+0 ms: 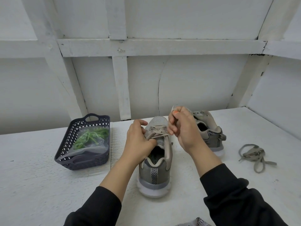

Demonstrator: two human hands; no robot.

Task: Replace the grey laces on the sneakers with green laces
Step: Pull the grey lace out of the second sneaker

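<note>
Now, left grip point(140, 141) on sneaker point(154, 175), right grip point(182, 128) round grey lace point(157, 135) (insole point(154, 158): "RY FO").

A white painted table point(32, 168) carries a dark lattice basket point(84, 163) well left of the left hand point(140, 141); a grey sneaker point(154, 176) beneath both hands; a second sneaker point(211, 136) just beyond the right hand point(184, 129); a loose grey lace point(254, 154) well to its right; possibly patterned cloth point(193, 222) nearer than both.

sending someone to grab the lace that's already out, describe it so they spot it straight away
On the white table, go to its right side, past the farther sneaker. The loose grey lace lies there in a tangle by itself. Unlike the other grey lace, threaded in the near sneaker, it is in no shoe and untouched.
</note>
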